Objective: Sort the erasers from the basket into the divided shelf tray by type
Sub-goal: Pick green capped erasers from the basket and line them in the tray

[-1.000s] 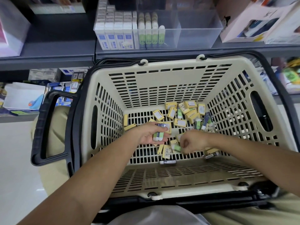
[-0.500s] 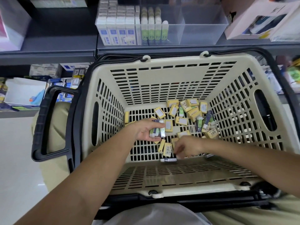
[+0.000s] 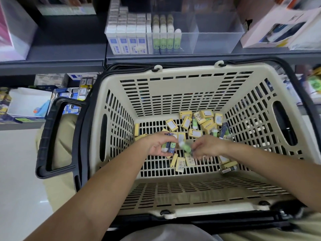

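My left hand (image 3: pixel 156 145) is low inside the basket (image 3: pixel 173 87), fingers curled round a small bunch of green stick erasers (image 3: pixel 169 147) in dark sleeves. My right hand (image 3: pixel 208 148) is just beside it, pinching one more green eraser (image 3: pixel 185 146) by its end, its free tip pointing toward the bunch. The picture is blurred here, so I can't tell exactly how my right fingers lie.

I'd judge these erasers light and firm with a little rubbery give, not fragile at all. The sleeve is the slippery part and the stick could slide out of it, so I'd take hold across the long sides, over the sleeve, not by the bare tip. The yellow boxed erasers (image 3: pixel 195 133) scattered over the basket floor look like thin card, easy to dent if squeezed, and best taken by their narrow edges.

As for writing, I can read nothing. The green sleeves carry a smiling face, and the yellow boxes show white stickers and barcodes. Up on the shelf (image 3: pixel 69 54), the divided tray (image 3: pixel 217 40) holds white boxes with blue panels (image 3: pixel 125 40) on the left and upright green smiley erasers (image 3: pixel 163 40) in the next section, lettering too small to make out
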Action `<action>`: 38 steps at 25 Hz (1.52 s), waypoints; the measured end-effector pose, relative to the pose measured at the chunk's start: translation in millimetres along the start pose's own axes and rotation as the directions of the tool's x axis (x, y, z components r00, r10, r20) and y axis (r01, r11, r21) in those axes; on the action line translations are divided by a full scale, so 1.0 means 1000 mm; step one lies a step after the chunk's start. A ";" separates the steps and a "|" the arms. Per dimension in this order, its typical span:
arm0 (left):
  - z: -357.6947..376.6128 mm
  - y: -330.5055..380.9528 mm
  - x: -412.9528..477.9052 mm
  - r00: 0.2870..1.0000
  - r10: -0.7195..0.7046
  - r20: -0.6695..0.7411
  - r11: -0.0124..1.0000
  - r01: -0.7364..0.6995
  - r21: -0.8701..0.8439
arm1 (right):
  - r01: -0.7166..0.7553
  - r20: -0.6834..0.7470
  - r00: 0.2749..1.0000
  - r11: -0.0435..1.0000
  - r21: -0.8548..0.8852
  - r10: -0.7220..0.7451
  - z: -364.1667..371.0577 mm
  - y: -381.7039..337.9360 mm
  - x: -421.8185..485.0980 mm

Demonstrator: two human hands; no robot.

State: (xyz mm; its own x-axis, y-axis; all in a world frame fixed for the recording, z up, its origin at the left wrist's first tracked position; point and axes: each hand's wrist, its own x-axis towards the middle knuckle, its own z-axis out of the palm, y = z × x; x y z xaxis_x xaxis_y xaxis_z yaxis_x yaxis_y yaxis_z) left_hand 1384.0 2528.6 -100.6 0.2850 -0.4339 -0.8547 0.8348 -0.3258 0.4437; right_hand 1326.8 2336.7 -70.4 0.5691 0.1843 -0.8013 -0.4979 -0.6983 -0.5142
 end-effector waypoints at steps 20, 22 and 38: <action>0.002 0.015 0.003 0.968 0.119 -0.220 0.917 -0.192 -0.350 | -0.318 -0.623 0.779 0.899 -0.302 0.067 -0.027 -0.005 0.058; 0.002 0.016 0.003 0.971 0.111 -0.214 0.914 -0.184 -0.362 | -0.315 -0.612 0.780 0.926 -0.210 0.127 -0.030 -0.007 0.057; 0.008 0.014 0.009 0.978 0.131 -0.161 0.921 -0.180 -0.344 | -0.045 -0.559 0.827 0.986 -0.163 -0.055 -0.038 0.008 0.019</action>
State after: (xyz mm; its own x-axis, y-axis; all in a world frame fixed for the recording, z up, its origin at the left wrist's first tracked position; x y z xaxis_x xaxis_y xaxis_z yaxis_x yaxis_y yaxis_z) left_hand 1394.0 2513.2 -100.0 0.4639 -0.3323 -0.8212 0.8801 0.0672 0.4700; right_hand 1358.6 2307.9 -78.0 0.8641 -0.1958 -0.4636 -0.4093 -0.8094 -0.4211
